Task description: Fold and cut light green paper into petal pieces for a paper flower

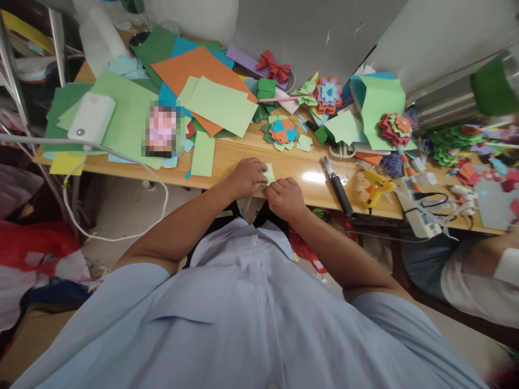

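Note:
At the front edge of the wooden table, a small piece of light green paper [269,173] is between my two hands. My left hand [248,177] has its fingers curled on the paper's left side. My right hand [286,198] is closed over its lower right edge, with fingertips partly hidden. To the left of my hands lies a longer light green paper strip [203,154]. Beyond them rests a flat paper flower [283,131] in orange, blue and green. A black-handled utility knife [339,188] lies to the right.
Stacked coloured sheets [227,102] cover the back left, near a white charger box [92,118]. On the right are a yellow glue gun [377,188], a power strip [418,208] with cables and finished paper flowers [395,128]. Another person's leg [470,270] shows at right.

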{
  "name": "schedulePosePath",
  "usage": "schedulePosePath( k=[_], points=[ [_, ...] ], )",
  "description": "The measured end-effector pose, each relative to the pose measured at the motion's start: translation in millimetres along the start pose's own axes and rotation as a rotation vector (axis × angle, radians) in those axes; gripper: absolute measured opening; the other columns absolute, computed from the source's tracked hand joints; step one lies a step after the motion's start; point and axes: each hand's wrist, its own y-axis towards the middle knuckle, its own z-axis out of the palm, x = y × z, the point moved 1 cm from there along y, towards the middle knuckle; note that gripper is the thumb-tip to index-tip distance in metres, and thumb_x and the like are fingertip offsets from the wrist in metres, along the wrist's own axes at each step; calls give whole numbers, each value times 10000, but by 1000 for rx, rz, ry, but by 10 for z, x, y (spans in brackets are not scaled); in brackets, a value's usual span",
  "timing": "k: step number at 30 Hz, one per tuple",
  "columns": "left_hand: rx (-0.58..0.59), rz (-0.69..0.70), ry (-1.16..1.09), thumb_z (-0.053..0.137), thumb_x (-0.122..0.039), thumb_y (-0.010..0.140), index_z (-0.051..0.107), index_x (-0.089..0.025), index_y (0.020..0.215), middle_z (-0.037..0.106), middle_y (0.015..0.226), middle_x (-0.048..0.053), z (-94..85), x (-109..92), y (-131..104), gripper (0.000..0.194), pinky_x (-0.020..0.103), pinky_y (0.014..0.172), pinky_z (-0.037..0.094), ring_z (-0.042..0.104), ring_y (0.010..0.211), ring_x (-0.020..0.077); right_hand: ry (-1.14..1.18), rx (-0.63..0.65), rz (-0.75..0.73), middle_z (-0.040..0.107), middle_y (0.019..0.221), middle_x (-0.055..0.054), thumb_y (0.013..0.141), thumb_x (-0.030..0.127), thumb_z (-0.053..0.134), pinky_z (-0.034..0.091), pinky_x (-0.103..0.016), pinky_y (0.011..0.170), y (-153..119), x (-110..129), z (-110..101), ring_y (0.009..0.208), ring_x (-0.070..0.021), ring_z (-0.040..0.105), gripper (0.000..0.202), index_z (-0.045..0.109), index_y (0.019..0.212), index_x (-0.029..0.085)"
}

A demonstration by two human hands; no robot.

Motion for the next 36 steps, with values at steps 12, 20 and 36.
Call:
schedulePosePath(
  k=[12, 20, 36],
  points=[
    [-21, 13, -16, 732, -305, 917, 835, -276, 840, 761, 1230, 52, 7, 8, -38, 131, 476, 1042, 456, 638, 1186, 277, 52, -157, 86, 724, 796, -65, 1067, 244, 504, 319, -429, 824, -112, -9, 33, 801, -221, 568, 311, 734, 859, 220],
    [-7, -13, -31, 727, -283, 924, 846, -275, 865, 758, 1230, 56, 39, 19, -20, 133, 477, 1047, 453, 630, 1210, 283, 39, -56, 43, 674, 770, -78, 1069, 208, 447, 311, -433, 808, -41, -28, 51, 804, -229, 543, 351, 727, 859, 221],
    [-32, 26, -18, 700, -300, 927, 839, -291, 847, 775, 1217, 54, -47, -9, -42, 161, 492, 1037, 463, 655, 1188, 283, 41, -146, 169, 750, 838, -87, 1048, 270, 520, 365, -448, 844, -202, -144, -50, 831, -247, 607, 305, 737, 838, 222]
  ],
)
